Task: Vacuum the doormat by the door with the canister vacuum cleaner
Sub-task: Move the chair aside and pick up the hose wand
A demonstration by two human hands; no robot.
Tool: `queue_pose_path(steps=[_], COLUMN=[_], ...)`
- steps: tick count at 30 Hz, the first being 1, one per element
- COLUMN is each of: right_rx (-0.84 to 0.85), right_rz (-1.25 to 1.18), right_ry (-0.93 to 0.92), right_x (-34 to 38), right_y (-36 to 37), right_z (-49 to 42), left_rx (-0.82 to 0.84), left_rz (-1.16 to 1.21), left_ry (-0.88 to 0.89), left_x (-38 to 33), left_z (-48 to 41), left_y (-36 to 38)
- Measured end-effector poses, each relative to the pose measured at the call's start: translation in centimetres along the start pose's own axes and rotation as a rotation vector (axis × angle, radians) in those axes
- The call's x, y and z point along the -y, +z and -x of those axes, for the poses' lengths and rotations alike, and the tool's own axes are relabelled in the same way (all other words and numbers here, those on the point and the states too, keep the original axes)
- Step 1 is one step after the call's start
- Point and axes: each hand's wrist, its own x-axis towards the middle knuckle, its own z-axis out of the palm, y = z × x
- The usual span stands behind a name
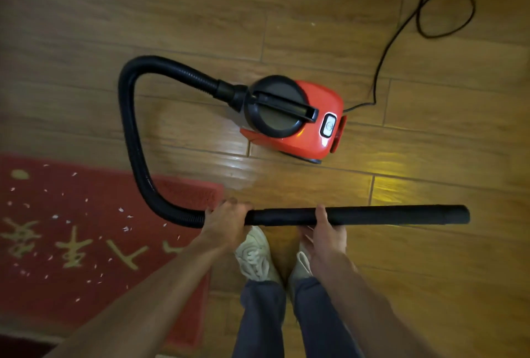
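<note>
A red canister vacuum [309, 131] with a black lid and handle stands on the wooden floor ahead of me. Its black ribbed hose [129, 125] loops left and down to a black wand [387, 215] held level above the floor, its open end pointing right. My left hand [226, 218] grips the joint where hose meets wand. My right hand [325, 228] grips the wand near its middle. The red doormat [86, 243] with gold characters lies at the lower left, strewn with several small white scraps.
The black power cord [401, 31] runs from the vacuum's rear toward the upper right and makes a loop on the floor. My feet in pale sneakers [255, 254] stand below the wand, beside the mat's right edge. Wooden floor [430, 286] stretches to the right.
</note>
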Motion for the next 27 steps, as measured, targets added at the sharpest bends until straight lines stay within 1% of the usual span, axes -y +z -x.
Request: queue_pose_path(steps=[5,9,13,16,18,22,25,27], right_rx=[0.116,0.166,0.251,0.346,0.431,0.556,0.667,0.748], right_rz=[0.149,0.278,0.455,0.495,0.513,0.667,0.868,1.036], right_ry=[-0.275,-0.532,-0.788,-0.948,-1.036,-1.264,-1.395,-1.452], right_x=[2.5,4.8,6.4,7.1,7.3,6.9,6.3,5.8], right_y=[-1.2,-1.0,0.2,2.2,3.8,7.3,10.3,11.8], right_z=[6.0,10.3,13.6,16.2,18.0,21.0,22.6,23.4], left_rx=[-0.129,-0.227,-0.284,-0.357,-0.406,-0.49,-0.533,-0.534], left_rz=[0.159,0.374,0.555,0.707,0.851,1.169,1.425,1.602], left_ry=[0.044,0.117,0.14,0.133,0.131,0.122,0.117,0.084], left_x=[0.0,-0.3,-0.6,-0.6,-0.5,0.3,1.2,1.8], left_z=[4.3,7.2,9.7,11.4,12.2,13.1,13.8,14.2], left_y=[-1.8,-3.3,-5.0,-6.1,-6.6,-6.7,-7.0,-7.1])
